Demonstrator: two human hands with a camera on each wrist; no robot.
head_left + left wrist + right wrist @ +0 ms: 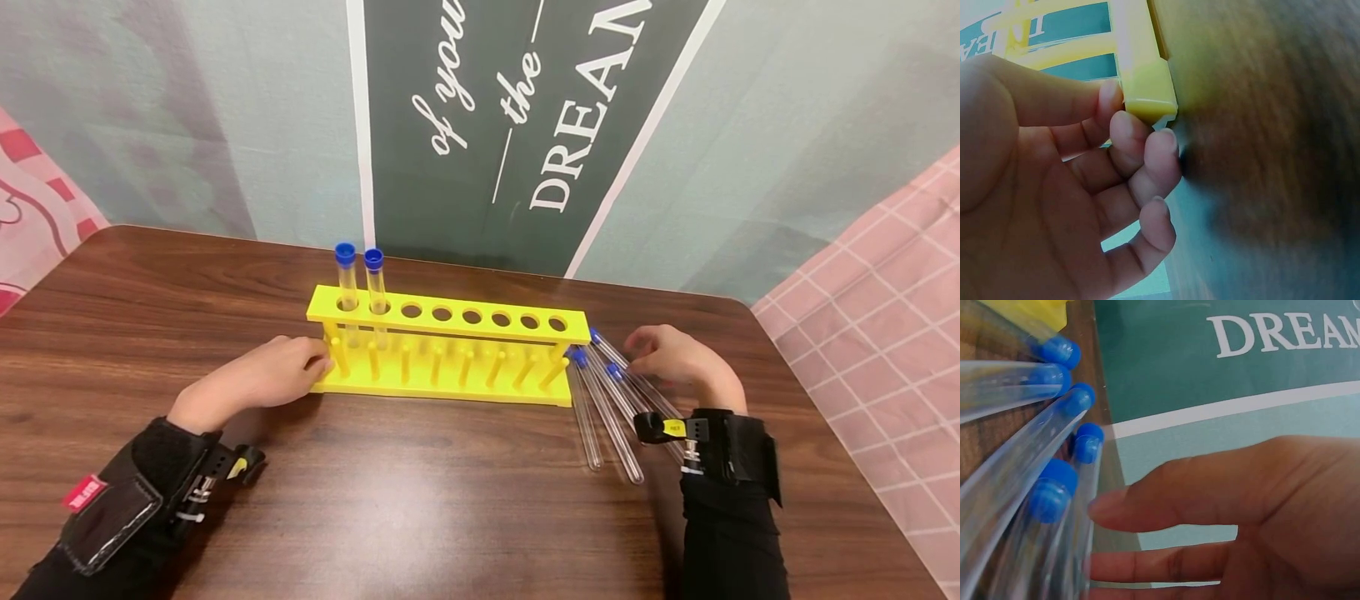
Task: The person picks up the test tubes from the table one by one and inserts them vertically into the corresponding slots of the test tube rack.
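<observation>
A yellow test tube rack (450, 390) stands upright on the table. Two clear test tubes with blue caps, one (346, 277) in the end hole and one (375, 279) beside it, fill its two leftmost holes. At the rack's left end, my left hand (266, 371) pinches the base between thumb and fingers; the left wrist view shows the yellow end (1147, 94) at its fingertips. My right hand (671, 354) hovers by several loose capped test tubes (609, 417), its thumb and fingers extended. In the right wrist view the thumb tip lies beside a blue-capped tube (1088, 447).
The loose tubes lie fanned out at the rack's right end, caps toward the back. Brown wooden table (390, 500) extends in front of the rack. Behind the table hangs a printed cloth (292, 125), and a pink checked cloth (885, 333) borders the right side.
</observation>
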